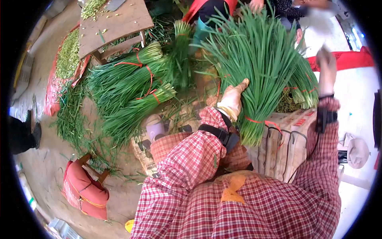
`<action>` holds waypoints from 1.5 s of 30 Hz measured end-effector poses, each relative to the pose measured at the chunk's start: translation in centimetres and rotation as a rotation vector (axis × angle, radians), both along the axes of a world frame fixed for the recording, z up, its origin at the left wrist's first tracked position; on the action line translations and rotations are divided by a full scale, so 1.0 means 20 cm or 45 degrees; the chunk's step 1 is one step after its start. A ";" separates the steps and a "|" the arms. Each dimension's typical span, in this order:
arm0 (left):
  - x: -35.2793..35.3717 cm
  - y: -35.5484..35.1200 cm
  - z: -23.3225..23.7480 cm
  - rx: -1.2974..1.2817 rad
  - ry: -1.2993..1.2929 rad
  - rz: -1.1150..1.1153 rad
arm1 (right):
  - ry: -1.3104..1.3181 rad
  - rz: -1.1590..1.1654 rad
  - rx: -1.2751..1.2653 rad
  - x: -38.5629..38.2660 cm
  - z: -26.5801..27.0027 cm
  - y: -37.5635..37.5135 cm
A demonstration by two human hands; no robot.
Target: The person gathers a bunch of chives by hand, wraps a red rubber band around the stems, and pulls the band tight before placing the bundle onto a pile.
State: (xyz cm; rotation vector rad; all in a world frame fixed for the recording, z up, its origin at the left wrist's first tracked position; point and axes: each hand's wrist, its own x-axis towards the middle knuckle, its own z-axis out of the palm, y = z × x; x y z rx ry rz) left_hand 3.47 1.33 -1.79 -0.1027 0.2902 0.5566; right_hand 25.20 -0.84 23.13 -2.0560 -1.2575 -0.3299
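A big bunch of garlic chives (260,71) stands fanned out in front of me, leaf tips away and pale stem ends towards me. A red tie (256,120) circles it near the stems. My left hand (232,97), in a pale, stained glove, grips the bunch's left side, thumb on the leaves and the other fingers mostly hidden. Raised to the right, apart from the bunch, is my right hand (327,65); motion blur smears its fingers. Below it, more tied chives (304,85) lie by a woven, strapped block (280,147).
Several tied chive bundles (127,79) lie on the floor to the left. A wooden table (115,26) with trimmings, a red sack of cuttings (67,55) and a red-padded stool (85,191) stand around. Across from me, another person's hand (256,4) is near the leaf tips.
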 end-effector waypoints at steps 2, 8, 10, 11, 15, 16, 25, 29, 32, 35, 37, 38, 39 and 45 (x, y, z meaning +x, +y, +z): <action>0.03 0.00 -0.04 0.030 0.105 0.084 | -0.514 0.406 -0.419 0.46 -0.32 -0.35; 0.03 -0.02 -0.04 -0.024 0.017 -0.057 | 1.496 0.351 -0.548 -0.38 -0.68 -0.43; 0.00 -0.02 -0.02 -0.005 0.040 -0.043 | 1.803 0.228 -0.468 -0.45 -0.67 -0.31; 0.00 0.00 -0.02 0.010 -0.008 -0.015 | 1.769 0.210 -0.405 -0.47 -0.67 -0.28; 0.01 0.03 0.02 0.455 0.155 0.155 | 1.013 0.227 -0.486 -0.46 -0.72 -0.18; 0.01 0.03 0.04 0.670 0.284 0.203 | 0.843 0.274 -0.505 -0.47 -0.73 -0.17; 0.01 0.05 -0.03 0.146 0.525 0.252 | 1.158 0.249 -0.498 -0.53 -0.80 -0.17; -0.01 0.04 -0.01 0.037 0.504 0.198 | 0.888 0.222 -0.633 -0.58 -0.73 -0.17; 0.01 0.05 -0.03 0.044 0.759 0.203 | 0.481 0.243 -0.429 -0.46 -0.80 -0.17; 0.00 0.05 0.00 -0.016 0.549 0.293 | 0.408 0.179 -0.255 -0.60 -0.53 -0.15; -0.01 0.04 0.00 -0.034 0.526 0.299 | -0.083 0.373 -0.371 -0.69 -0.41 -0.10; -0.01 0.04 0.01 -0.048 0.536 0.294 | -0.330 0.466 -0.424 -0.74 -0.38 -0.08; -0.02 0.04 0.02 -0.061 0.547 0.291 | -0.634 0.512 -0.500 -0.75 -0.39 -0.04; -0.04 0.07 0.05 -0.085 0.663 0.226 | 1.037 0.451 -0.525 -0.48 -0.39 0.11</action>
